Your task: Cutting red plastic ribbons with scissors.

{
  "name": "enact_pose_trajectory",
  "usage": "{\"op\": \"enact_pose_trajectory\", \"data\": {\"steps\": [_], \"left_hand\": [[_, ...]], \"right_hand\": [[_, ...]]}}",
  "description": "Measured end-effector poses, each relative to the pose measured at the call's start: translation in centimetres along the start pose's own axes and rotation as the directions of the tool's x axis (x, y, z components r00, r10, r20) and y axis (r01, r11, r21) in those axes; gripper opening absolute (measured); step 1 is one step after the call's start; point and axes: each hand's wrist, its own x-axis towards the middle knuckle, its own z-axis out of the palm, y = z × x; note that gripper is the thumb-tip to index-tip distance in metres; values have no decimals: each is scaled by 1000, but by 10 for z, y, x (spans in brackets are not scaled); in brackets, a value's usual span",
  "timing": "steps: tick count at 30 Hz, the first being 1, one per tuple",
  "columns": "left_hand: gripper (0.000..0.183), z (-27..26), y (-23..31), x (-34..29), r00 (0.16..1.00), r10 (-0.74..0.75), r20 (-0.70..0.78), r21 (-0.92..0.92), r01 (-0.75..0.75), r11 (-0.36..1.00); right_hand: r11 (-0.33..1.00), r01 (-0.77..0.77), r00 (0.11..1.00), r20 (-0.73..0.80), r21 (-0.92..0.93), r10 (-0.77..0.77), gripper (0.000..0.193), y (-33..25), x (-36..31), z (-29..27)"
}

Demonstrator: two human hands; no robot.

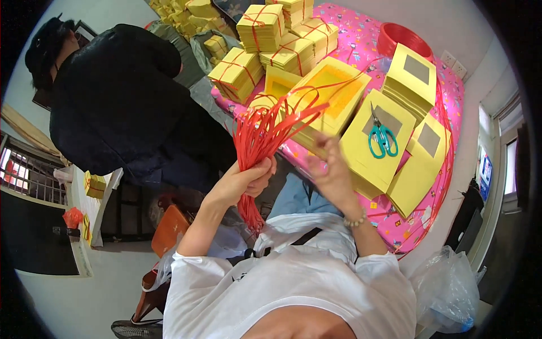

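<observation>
My left hand [245,181] is closed around a thick bundle of red plastic strips [262,135], whose looped ends fan out above the fist while the tails hang below it. To the right, my right hand [332,172] is raised beside a stack of yellow paper; motion blurs its fingers, so their grip is unclear. One red strip stretches from the bundle across an open yellow stack [330,93]. Teal-handled scissors [383,140] lie on another yellow paper stack [361,161] with a grey rectangle on top.
Tied yellow bundles [237,73] are piled at the back of the pink patterned table cover [358,34]. A red coil of strapping [403,42] sits at the far right corner. More yellow stacks [415,76] stand at right. A person in black [118,107] is close at left.
</observation>
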Motion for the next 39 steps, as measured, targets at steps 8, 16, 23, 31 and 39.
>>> {"op": "enact_pose_trajectory", "data": {"steps": [8,16,23,31,39], "left_hand": [[21,2,-7,-9,999,9,32,164,-14,986],[20,-1,-5,-14,944,327,-56,370,-284,885],[22,-12,9,-32,948,289,-136,147,-269,952],[26,12,-17,14,738,659,-144,567,-484,667],[37,27,-17,16,452,888,-83,807,-492,326]], "right_hand": [[827,340,904,-87,-447,-419,18,-10,84,-32],[969,225,974,-40,100,-222,27,-8,85,-17],[955,195,963,140,223,-229,22,-3,83,-35],[364,46,996,-13,930,-94,31,-57,62,26],[392,16,987,50,920,-156,35,-93,46,29]]}}
